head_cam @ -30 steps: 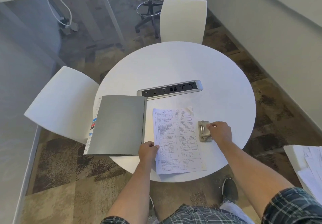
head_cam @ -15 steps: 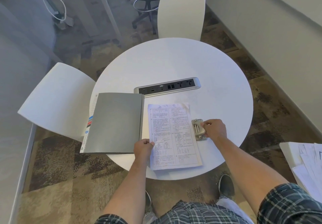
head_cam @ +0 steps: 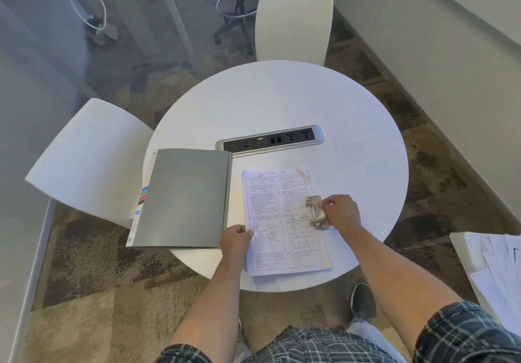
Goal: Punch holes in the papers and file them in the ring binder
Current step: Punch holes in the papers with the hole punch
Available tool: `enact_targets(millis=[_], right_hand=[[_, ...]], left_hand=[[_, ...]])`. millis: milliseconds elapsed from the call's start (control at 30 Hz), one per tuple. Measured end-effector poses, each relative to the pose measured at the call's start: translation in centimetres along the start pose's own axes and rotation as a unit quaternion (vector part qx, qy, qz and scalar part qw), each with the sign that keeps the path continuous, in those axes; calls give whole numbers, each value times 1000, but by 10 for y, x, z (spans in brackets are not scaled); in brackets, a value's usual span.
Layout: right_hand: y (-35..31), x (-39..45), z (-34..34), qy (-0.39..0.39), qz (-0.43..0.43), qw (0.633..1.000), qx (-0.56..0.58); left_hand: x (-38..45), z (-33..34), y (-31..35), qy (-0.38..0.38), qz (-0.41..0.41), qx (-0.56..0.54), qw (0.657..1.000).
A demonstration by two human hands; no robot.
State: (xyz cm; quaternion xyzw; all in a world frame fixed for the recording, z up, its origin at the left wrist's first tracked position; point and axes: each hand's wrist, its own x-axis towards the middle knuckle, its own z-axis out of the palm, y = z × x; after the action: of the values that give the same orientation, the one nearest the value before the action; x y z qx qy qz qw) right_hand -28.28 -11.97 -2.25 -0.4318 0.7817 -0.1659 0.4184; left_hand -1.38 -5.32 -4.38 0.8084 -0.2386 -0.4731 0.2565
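Observation:
A printed stack of papers (head_cam: 282, 221) lies near the front edge of the round white table (head_cam: 282, 103). My left hand (head_cam: 236, 240) pinches the stack's left edge. A metal hole punch (head_cam: 316, 212) sits over the papers' right edge, and my right hand (head_cam: 340, 212) grips it from the right. The grey ring binder (head_cam: 183, 197) lies closed to the left of the papers, overhanging the table's left edge, with coloured tabs showing on its left side.
A silver power and socket strip (head_cam: 269, 141) is set into the table behind the papers. White chairs stand at the left (head_cam: 90, 162) and far side (head_cam: 293, 24). More loose papers (head_cam: 496, 272) lie on a surface at the right.
My right hand has slid the hole punch leftward from beside the papers onto their right edge. My left hand keeps its hold on the left edge.

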Motion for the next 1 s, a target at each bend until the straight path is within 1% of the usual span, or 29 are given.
enact_targets(millis=[200,400,600,1000], right_hand=[[-1,-2,5,-8,4,1000,16],[1,-6,9,-4,-4,1000,1],[0,-7,10,-6,-8,1000,-12],[-1,-7,10,-9,-15,1000,-14]], left_hand=[[-4,-3,-1,18,-2,-15,1000],[-6,-5,-1,36,-2,-22,999],[-3,-9,-3,39,-9,-35,999],[-5,-10,-1,16,-11,-11,1000]])
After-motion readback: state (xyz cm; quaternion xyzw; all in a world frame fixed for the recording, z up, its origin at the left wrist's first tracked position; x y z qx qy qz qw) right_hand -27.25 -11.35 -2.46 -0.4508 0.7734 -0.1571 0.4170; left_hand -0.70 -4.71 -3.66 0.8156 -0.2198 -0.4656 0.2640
